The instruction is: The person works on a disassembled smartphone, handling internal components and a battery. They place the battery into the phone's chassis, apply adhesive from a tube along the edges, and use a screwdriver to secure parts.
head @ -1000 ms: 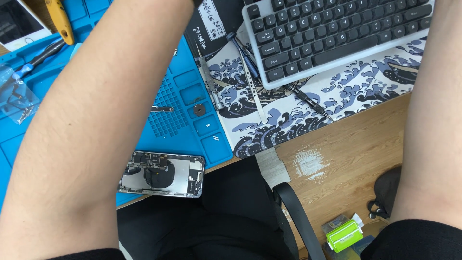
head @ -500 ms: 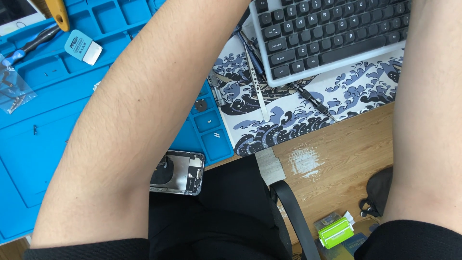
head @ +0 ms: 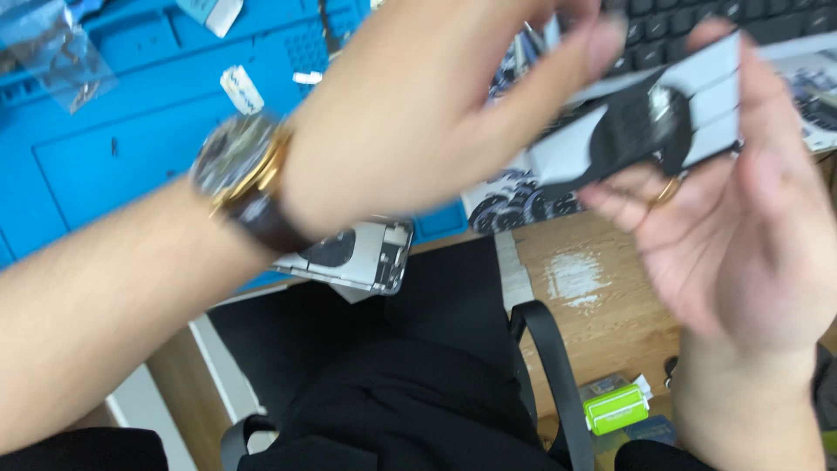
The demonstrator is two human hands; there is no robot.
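Holding: my left hand (head: pixel 418 113) and right hand (head: pixel 741 218) both pinch a flat black-and-white card with a dark round patch (head: pixel 636 126), raised above the worktop (head: pixel 593 305).
Step, I judge: handling the card between fingertips.
Nearby: opened silver phone back (head: pixel 357 257) on blue silicone repair mat (head: pixel 96 166).
Next: needs steadier grip; blurred.
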